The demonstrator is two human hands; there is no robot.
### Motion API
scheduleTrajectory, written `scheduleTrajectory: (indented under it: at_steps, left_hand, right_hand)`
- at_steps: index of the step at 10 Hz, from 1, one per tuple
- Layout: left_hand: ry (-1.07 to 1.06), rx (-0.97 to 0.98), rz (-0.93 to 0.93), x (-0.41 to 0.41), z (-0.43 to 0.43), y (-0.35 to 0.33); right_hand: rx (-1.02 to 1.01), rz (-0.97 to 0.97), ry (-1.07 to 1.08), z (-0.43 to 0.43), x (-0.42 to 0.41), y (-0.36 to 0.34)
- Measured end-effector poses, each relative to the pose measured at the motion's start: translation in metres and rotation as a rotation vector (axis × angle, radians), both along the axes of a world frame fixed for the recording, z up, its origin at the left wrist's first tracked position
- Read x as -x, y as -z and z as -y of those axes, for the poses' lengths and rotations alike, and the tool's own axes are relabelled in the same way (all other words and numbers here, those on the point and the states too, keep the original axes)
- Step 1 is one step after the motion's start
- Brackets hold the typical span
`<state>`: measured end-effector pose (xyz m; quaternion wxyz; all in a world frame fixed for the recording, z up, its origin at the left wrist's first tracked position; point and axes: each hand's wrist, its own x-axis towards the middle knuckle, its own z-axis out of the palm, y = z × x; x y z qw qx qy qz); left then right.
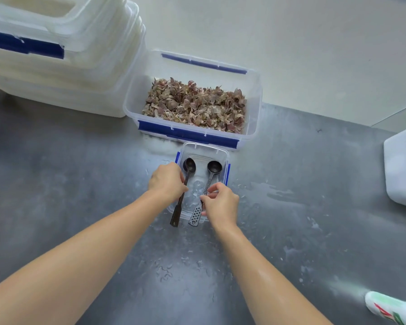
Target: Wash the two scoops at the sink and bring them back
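Two dark long-handled scoops lie side by side in a small clear container [222, 153] with blue clips on the grey counter. My left hand [167, 181] pinches the handle of the left scoop [189, 165], whose bowl points away from me. My right hand [220, 204] pinches the handle of the right scoop [213, 168], which has a perforated flat end sticking out over the container's near rim. Both scoop bowls rest inside the container.
A larger clear bin [253, 99] of dried brownish flakes stands just behind the small container. A stack of white bins [63, 62] fills the back left. A white tub [403, 170] sits at the right edge, a white-green bottle [389, 308] at bottom right. The counter is wet.
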<state>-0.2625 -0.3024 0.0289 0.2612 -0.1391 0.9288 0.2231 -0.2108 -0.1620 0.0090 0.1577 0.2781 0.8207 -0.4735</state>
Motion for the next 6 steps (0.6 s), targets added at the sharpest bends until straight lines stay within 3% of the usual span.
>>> scheduleTrajectory:
  at_steps: [3, 5, 6]
  left_hand:
    - [0.145, 0.133, -0.173, -0.006, -0.009, 0.000]
    - [0.215, 0.095, -0.193, -0.032, 0.011, -0.027]
    - [0.288, 0.129, -0.148, -0.056, 0.021, -0.049]
  right_hand:
    - [-0.344, -0.118, -0.268, -0.004, -0.002, -0.010]
    - [-0.365, -0.172, -0.282, -0.009, -0.019, -0.045]
    - [-0.366, -0.065, -0.373, -0.006, -0.044, -0.068]
